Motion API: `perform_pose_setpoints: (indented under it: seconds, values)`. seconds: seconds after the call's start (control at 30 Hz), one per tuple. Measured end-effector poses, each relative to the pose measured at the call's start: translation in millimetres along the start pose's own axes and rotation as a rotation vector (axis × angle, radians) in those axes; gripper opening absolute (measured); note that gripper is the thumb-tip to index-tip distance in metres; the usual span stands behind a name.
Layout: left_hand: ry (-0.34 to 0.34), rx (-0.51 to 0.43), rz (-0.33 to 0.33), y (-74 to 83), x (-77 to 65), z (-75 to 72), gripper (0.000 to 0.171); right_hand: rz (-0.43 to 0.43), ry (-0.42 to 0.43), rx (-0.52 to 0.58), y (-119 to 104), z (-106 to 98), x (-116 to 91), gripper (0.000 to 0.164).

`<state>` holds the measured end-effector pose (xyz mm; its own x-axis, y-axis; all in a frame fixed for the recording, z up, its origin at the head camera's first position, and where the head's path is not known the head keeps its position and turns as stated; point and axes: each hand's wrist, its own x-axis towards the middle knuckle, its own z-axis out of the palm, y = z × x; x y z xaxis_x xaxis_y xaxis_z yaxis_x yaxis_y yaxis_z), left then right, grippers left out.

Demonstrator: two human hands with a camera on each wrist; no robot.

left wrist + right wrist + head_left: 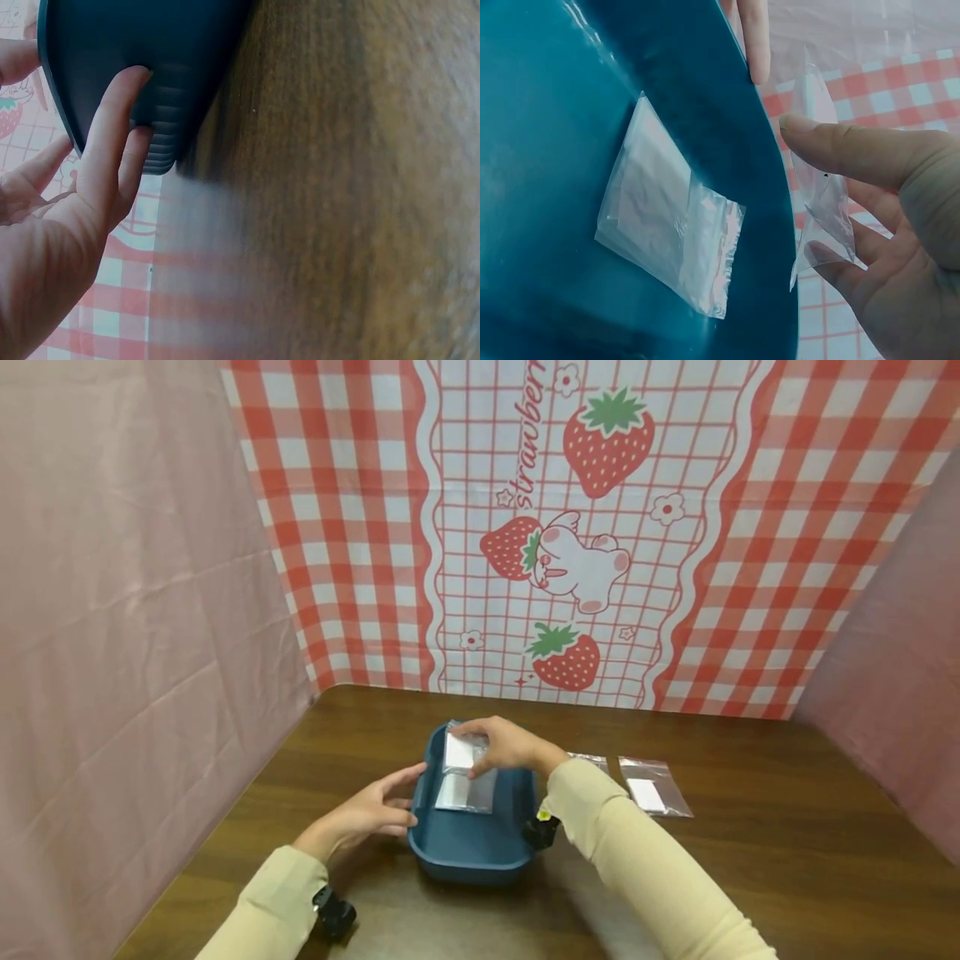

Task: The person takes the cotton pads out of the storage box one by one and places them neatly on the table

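A blue plastic bin (472, 847) stands on the table in the head view. My left hand (367, 810) is at its left side; in the left wrist view its spread fingers (112, 127) touch the outer wall. Over the bin, my right hand (513, 747) pinches a clear plastic bag (459, 752) with a white flat piece inside. The right wrist view shows this bag edge-on between thumb and fingers, close above the bin's rim. Another clear bag (656, 195) with a white piece lies on the bin's floor, partly overlapped by the held one in the head view.
On the table (750, 827) to the right of the bin lies a clear bag (652, 789) with a white piece. Another clear bag (591, 762) shows partly behind the right forearm. A strawberry-print cloth (562, 568) hangs at the back, a pink cloth (135, 610) at the left.
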<state>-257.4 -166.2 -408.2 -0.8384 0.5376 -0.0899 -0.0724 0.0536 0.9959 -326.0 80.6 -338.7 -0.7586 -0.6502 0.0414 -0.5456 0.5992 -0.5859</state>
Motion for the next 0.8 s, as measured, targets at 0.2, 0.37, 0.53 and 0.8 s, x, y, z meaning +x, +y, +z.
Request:
perform_pose_setpoints:
  seconds: [0.2, 0.37, 0.53, 0.8]
  values:
    - [0.010, 0.011, -0.006, 0.1, 0.1, 0.5, 0.079, -0.012, 0.006, -0.009, -0.1, -6.0, -11.6, 0.067]
    - [-0.008, 0.007, 0.000, 0.0, -0.6, 0.2, 0.080, -0.027, 0.017, -0.030, 3.6, -11.3, -22.2, 0.068]
    - [-0.006, 0.006, 0.005, -0.9, -3.2, -0.1, 0.082, -0.022, 0.026, -0.032, 9.3, -14.3, -33.9, 0.070]
    - [0.002, 0.000, -0.007, 0.5, -1.7, 2.9, 0.081, -0.031, 0.082, 0.059, 30.3, -18.5, -65.6, 0.069]
